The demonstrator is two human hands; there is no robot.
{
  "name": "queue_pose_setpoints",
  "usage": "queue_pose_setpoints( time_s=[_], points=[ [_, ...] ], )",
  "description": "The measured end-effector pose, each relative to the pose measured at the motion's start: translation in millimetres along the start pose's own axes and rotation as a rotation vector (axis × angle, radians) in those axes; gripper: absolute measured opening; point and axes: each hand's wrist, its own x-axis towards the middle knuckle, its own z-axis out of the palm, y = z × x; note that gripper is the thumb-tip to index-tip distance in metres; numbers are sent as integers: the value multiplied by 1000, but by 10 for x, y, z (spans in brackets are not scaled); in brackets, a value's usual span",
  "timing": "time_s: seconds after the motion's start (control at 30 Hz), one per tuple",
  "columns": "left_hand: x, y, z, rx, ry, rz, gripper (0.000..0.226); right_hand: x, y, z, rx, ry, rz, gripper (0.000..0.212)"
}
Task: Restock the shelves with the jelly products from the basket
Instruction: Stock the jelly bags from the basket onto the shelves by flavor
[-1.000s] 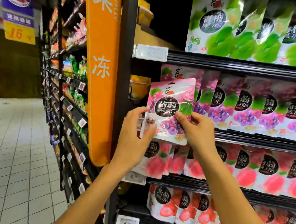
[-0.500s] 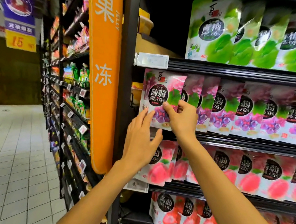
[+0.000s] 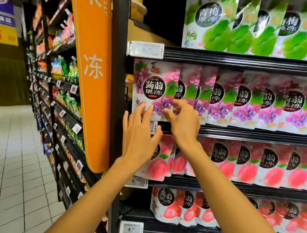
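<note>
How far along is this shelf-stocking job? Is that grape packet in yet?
Done: the purple-and-pink grape jelly pouch stands at the left front of its matching row.
In hand: the left hand touches its bottom edge with straight fingers; the right hand is at its lower right corner, grip unclear.
Left: letting go. The basket is out of view, so how many remain is unknown.

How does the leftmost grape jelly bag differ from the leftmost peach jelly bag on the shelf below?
The grape bag shows purple grapes; the peach bag shows a pink peach. The left hand touches the grape bag's lower edge and the right hand pinches it, while the left hand only hides part of the peach bag. Both carry a round black label.
</note>
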Motion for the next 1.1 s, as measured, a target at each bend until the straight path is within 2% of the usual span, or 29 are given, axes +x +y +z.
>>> queue_pose_setpoints(
  time_s=[0.17, 0.4, 0.6, 0.73, 0.9, 1.1],
  points=[
    [37, -32, -27, 2, -11, 12, 61, -52, 73, -20, 77, -22, -9, 35],
    [-55, 62, -13, -51, 3, -4, 53, -319, 282, -165, 209, 83, 7, 21],
    [-341, 305, 180, -369, 109, 121, 28, -647, 603, -253, 200, 115, 108, 12],
    [-628, 448, 495, -577, -29, 131, 23, -882, 931, -362, 182, 84, 189, 10],
    [-928, 843, 939, -676, -230, 6, 22, -1011, 1451, -766, 179, 89, 308, 9],
    [-1071, 1641, 1528, -745, -330, -90, 22, -902, 2260, -1444, 214, 138, 393, 14]
  ],
)
